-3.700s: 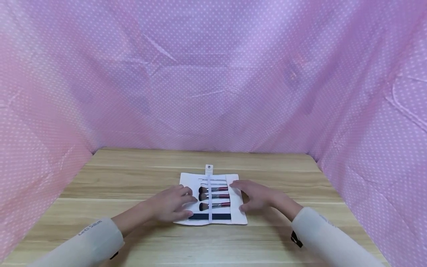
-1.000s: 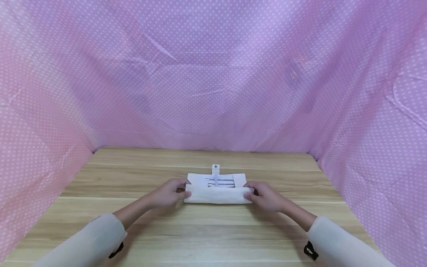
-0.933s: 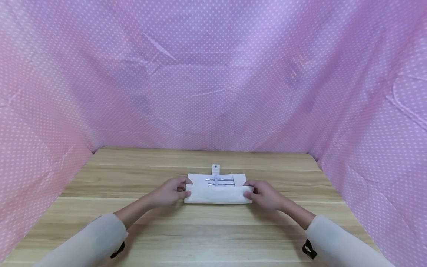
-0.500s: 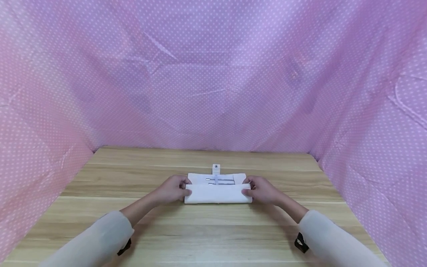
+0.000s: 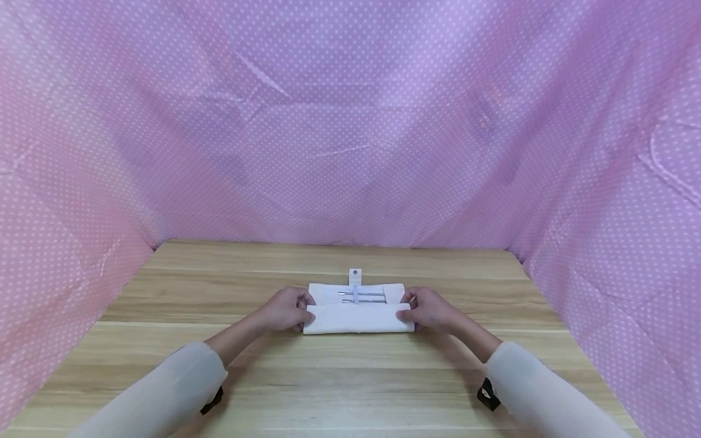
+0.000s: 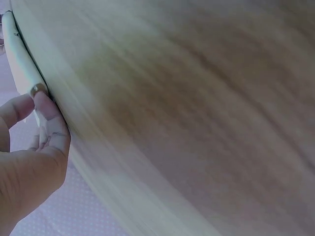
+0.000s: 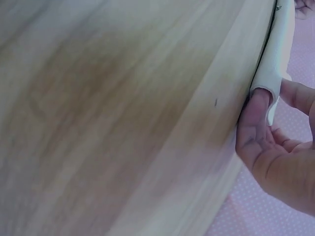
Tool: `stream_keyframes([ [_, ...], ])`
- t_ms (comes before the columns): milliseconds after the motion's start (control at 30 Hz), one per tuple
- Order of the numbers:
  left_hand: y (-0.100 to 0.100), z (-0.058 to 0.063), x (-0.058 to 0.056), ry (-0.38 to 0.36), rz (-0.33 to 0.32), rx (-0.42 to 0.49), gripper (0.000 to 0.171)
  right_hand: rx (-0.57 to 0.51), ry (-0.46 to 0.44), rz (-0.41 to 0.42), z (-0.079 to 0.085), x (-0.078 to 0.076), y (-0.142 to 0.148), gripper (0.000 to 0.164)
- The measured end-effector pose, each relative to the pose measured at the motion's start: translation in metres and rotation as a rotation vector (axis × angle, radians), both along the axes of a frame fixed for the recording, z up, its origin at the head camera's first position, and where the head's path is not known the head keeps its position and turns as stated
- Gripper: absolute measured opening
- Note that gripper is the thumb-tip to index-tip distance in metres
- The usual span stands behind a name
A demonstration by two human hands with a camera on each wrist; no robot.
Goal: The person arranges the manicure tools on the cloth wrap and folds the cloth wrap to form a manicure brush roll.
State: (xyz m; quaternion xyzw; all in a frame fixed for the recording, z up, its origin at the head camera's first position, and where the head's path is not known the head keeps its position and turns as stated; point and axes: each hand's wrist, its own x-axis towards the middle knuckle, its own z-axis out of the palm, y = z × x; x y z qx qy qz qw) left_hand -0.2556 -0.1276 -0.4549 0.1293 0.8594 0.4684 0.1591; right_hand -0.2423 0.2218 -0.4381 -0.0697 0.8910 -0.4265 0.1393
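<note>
A white cloth makeup brush roll [image 5: 356, 319] lies on the table with its near part folded over toward the back. Beyond the fold, two thin silver tools [image 5: 369, 294] show under a narrow band; the brushes are hidden beneath the folded cloth. My left hand [image 5: 286, 309] pinches the left end of the fold, thumb on top. At the right end, my right hand [image 5: 429, 309] grips it the same way. In the right wrist view, a finger reaches inside the curled end of the roll [image 7: 273, 59]. The left wrist view shows fingertips at the other end of the roll [image 6: 22, 61].
A strap with a snap button [image 5: 355, 277] sticks out from the roll's far edge. The wood-grain table [image 5: 350, 389] spreads around it. Pink dotted cloth [image 5: 350, 152] hangs behind the table and along both sides.
At first the roll lay spread flat with brushes showing and both hands at its sides. Its near part has since been folded away from me over the brushes. Over the last second the hands barely moved.
</note>
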Motion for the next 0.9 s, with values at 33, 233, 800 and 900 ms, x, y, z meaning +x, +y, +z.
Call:
stream_keyframes([
  [33, 0.001, 0.000, 0.000, 0.014, -0.006, -0.010, 0.025, 0.011, 0.010, -0.002, 0.000, 0.000, 0.000, 0.024],
  [233, 0.006, 0.001, -0.002, 0.310, -0.122, -0.153, 0.028, 0.149, 0.256, 0.118, 0.001, -0.002, 0.000, 0.028],
  [800, 0.008, -0.001, 0.009, 0.732, -0.523, -0.407, 0.040, 0.439, 0.722, 0.562, 0.000, 0.013, -0.004, 0.026],
  [900, 0.007, -0.001, 0.010, 0.703, -0.537, -0.448, 0.052, 0.517, 0.688, 0.565, 0.000, 0.016, -0.002, 0.044],
])
